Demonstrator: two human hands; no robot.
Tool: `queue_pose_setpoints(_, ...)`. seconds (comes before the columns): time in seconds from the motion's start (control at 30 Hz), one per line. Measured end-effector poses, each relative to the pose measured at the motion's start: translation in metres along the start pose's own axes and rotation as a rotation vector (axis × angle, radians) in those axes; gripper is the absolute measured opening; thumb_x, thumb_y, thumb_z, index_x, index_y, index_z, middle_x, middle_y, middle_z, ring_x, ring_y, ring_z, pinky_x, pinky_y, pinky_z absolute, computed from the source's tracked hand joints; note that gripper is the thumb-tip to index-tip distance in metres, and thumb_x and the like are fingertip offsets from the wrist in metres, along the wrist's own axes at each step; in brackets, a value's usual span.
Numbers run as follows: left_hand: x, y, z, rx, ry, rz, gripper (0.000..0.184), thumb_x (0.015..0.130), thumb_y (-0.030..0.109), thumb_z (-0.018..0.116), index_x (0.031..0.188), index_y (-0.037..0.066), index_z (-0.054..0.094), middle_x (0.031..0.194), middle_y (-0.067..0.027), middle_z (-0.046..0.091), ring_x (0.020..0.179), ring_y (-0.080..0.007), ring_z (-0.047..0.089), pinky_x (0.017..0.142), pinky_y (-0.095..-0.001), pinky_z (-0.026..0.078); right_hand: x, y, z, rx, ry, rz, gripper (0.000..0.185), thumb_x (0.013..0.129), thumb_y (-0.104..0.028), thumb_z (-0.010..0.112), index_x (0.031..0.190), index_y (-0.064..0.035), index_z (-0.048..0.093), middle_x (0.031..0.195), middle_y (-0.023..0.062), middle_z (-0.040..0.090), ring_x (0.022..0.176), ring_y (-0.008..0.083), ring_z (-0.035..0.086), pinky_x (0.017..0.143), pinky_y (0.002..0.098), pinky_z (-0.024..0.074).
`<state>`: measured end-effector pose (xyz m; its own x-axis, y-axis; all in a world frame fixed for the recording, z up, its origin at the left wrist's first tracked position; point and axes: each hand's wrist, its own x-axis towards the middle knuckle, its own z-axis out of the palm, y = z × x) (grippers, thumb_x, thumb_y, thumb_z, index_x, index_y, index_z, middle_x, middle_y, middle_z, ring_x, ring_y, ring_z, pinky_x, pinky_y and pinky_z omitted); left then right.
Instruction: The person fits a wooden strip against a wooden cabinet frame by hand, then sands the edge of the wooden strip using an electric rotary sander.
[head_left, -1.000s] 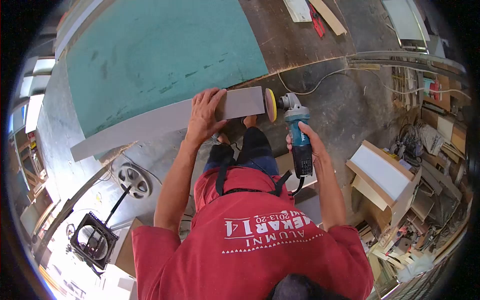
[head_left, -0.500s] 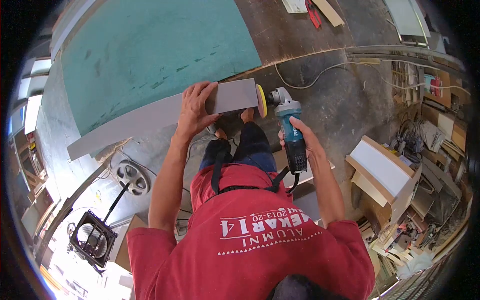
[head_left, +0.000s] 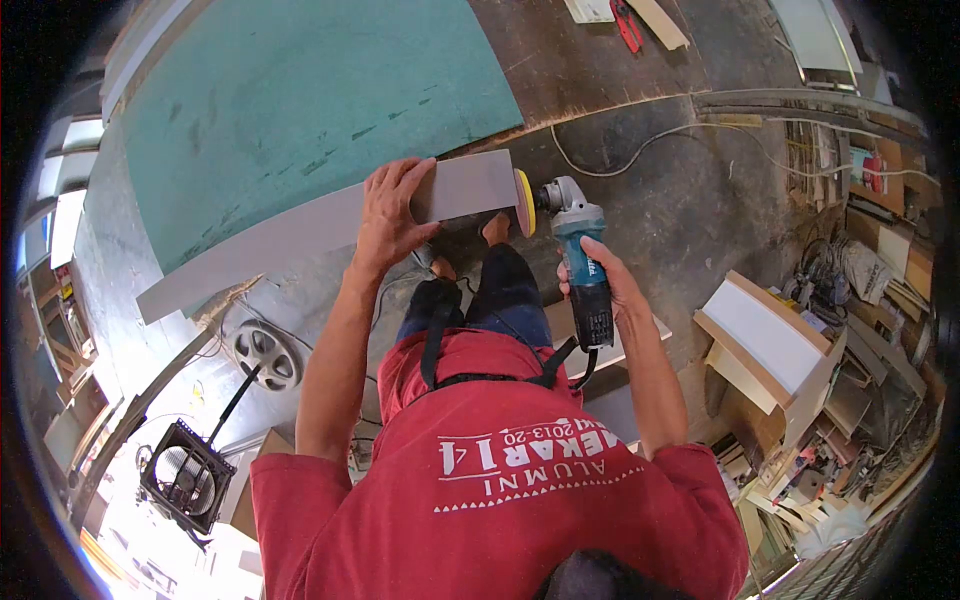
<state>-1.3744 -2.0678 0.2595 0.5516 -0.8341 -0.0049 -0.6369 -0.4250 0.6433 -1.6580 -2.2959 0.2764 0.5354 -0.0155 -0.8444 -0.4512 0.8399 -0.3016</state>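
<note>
A long grey board (head_left: 475, 187) lies across the near edge of the green-topped table. My left hand (head_left: 392, 212) grips it near its right end, with the fingers over the far edge and the thumb at the near side. In my right hand (head_left: 612, 280) is a teal and black angle grinder (head_left: 580, 232), its body held from the right with the thumb on top. The grinder's yellow-backed sanding disc (head_left: 526, 203) stands on edge against the board's right end. My right palm is partly hidden by the tool.
The green tabletop (head_left: 330, 90) extends ahead, beside a dark brown surface with red-handled pliers (head_left: 627, 27). A pale cable (head_left: 640, 150) curves over to the right. White panels (head_left: 765, 335) and wood offcuts stand at right; a black-framed lamp or fan (head_left: 187, 477) is at lower left.
The board's right end has shifted very slightly away from me. The disc stays against that end, and both hands keep their grip.
</note>
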Motion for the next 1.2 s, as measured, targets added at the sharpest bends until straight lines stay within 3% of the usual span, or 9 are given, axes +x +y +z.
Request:
queue_pose_setpoints(0.07, -0.001, 0.001, 0.0, 0.01, -0.006, -0.005, 0.091, 0.056, 0.011, 0.087, 0.14, 0.012, 0.056, 0.134, -0.0107, 0.057, 0.128, -0.0357, 0.05, 0.111, -0.0467, 0.038, 0.002, 0.001, -0.003, -0.01, 0.004, 0.005, 0.057, 0.092, -0.05, 0.07, 0.12, -0.0024, 0.056, 0.084, 0.011, 0.069, 0.066, 0.0191, 0.07, 0.059, 0.0323, 0.0589)
queue_pose_setpoints(0.2, -0.001, 0.002, -0.001, -0.011, 0.023, 0.009, 0.09, 0.056, 0.011, 0.087, 0.14, 0.011, 0.056, 0.133, -0.0108, 0.057, 0.127, -0.0355, 0.051, 0.111, -0.0468, 0.038, 0.0, -0.003, 0.0, -0.02, 0.025, 0.011, 0.056, 0.091, -0.05, 0.071, 0.119, -0.0028, 0.057, 0.084, 0.0115, 0.069, 0.066, 0.019, 0.07, 0.058, 0.0318, 0.0594)
queue_pose_setpoints(0.27, -0.001, 0.002, 0.0, -0.003, 0.028, 0.01, 0.09, 0.055, 0.011, 0.087, 0.14, 0.011, 0.056, 0.133, -0.0111, 0.057, 0.126, -0.0353, 0.052, 0.11, -0.0468, 0.038, -0.002, -0.005, 0.002, -0.047, 0.03, 0.005, 0.05, 0.092, -0.051, 0.069, 0.11, -0.0058, 0.059, 0.083, 0.0101, 0.071, 0.068, 0.0188, 0.07, 0.062, 0.0342, 0.0592)
queue_pose_setpoints(0.47, -0.001, 0.004, -0.001, -0.003, 0.02, 0.006, 0.09, 0.055, 0.011, 0.088, 0.139, 0.011, 0.056, 0.133, -0.0108, 0.057, 0.125, -0.035, 0.052, 0.11, -0.0466, 0.038, 0.004, -0.009, 0.0, -0.01, 0.004, 0.003, 0.054, 0.092, -0.048, 0.07, 0.118, -0.0033, 0.057, 0.082, 0.0119, 0.069, 0.066, 0.0196, 0.07, 0.058, 0.0335, 0.0607)
queue_pose_setpoints(1.2, -0.002, 0.008, -0.006, 0.003, 0.014, 0.001, 0.09, 0.057, 0.011, 0.087, 0.141, 0.011, 0.054, 0.131, -0.0103, 0.057, 0.127, -0.0338, 0.051, 0.113, -0.0471, 0.036, 0.014, -0.026, 0.015, -0.021, 0.032, -0.024, 0.049, 0.093, -0.047, 0.07, 0.112, -0.0045, 0.058, 0.082, 0.0109, 0.071, 0.066, 0.0184, 0.071, 0.059, 0.0329, 0.0605)
